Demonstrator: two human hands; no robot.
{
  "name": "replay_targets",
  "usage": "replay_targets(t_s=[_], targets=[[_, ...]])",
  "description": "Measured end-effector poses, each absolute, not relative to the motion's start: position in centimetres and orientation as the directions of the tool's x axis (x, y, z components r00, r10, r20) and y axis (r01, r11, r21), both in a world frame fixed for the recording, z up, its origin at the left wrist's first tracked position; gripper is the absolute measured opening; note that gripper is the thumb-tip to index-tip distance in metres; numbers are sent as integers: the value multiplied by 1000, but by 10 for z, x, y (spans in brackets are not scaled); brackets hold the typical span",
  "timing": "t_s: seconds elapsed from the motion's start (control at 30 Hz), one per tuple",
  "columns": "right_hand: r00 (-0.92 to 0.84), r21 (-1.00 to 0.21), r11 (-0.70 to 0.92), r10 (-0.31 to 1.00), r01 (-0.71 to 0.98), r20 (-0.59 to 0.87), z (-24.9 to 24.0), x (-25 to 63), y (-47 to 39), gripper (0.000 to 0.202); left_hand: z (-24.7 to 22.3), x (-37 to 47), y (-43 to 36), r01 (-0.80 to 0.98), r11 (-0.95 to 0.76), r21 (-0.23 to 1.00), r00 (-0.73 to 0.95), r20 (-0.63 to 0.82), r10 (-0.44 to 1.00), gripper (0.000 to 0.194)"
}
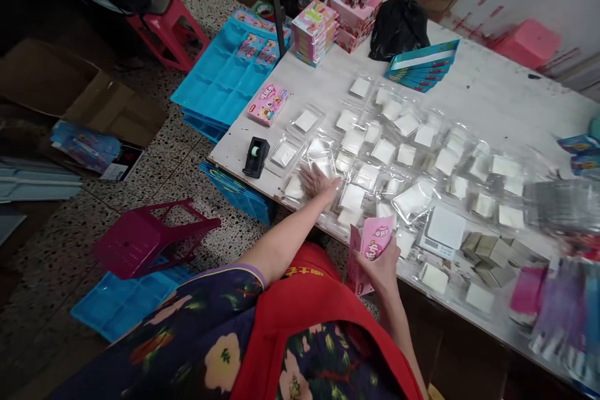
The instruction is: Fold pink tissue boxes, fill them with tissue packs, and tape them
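My left hand (317, 180) lies on the clear plastic packets, fingers stretched out and spread over one with a white folded piece (321, 165) inside. Held in my right hand (385, 269) at the table's near edge is a pink printed carton (375, 237), its upper end unfolded. Many similar clear packets with white contents (383, 151) cover the middle of the table, some overlapping. Left of them are a black tape dispenser (255, 157) and a closed pink box (267, 104).
A white scale (442, 232) and small cardboard pieces (492, 255) lie on the table (497, 97) at the right. Stacked boxes (315, 31) and a black bag (398, 26) stand at the back. Blue trays (220, 75) and a tipped magenta stool (135, 240) are at the left.
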State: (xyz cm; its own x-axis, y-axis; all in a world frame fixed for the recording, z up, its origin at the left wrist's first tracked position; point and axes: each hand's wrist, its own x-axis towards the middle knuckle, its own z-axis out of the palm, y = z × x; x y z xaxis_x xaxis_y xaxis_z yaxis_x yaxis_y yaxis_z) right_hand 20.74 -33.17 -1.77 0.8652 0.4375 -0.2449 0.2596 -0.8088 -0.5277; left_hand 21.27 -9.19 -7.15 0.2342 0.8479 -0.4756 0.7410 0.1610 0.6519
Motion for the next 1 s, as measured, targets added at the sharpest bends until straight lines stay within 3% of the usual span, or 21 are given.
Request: replay_targets(t_s=[0.1,0.27,0.43,0.5,0.6,0.67,0.77,0.87,1.0], targets=[[847,-589,-787,432,186,-309,-16,218,-332,112,-73,215,-89,824,153,546,168,-493,854,96],[812,-695,-688,518,207,-271,-2,247,-338,110,-78,220,-89,903,114,414,105,-470,876,106],[717,-804,-534,665,261,-209,14,273,-352,109,-73,215,-85,927,54,372,99,-381,919,92],[662,-835,-481,722,270,-202,18,282,-358,110,-62,202,-81,927,-39,374,168,-317,933,88],[596,-836,-435,785,335,-170,19,292,-363,112,-32,169,-83,859,-330,392,427,-193,883,81],[558,-815,-423,816,397,-151,18,297,-364,112,-5,143,-90,711,-579,400,663,-106,741,76],[501,-766,-425,851,482,-157,17,302,-359,112,36,113,-100,336,-841,423,936,-53,348,76],[438,-667,-425,884,612,-161,22,302,-350,111,58,103,-100,38,-899,436,993,-118,-15,79],[340,-469,-374,927,800,-158,33,294,-331,112,59,114,-82,-162,-887,431,947,-184,-263,82]])
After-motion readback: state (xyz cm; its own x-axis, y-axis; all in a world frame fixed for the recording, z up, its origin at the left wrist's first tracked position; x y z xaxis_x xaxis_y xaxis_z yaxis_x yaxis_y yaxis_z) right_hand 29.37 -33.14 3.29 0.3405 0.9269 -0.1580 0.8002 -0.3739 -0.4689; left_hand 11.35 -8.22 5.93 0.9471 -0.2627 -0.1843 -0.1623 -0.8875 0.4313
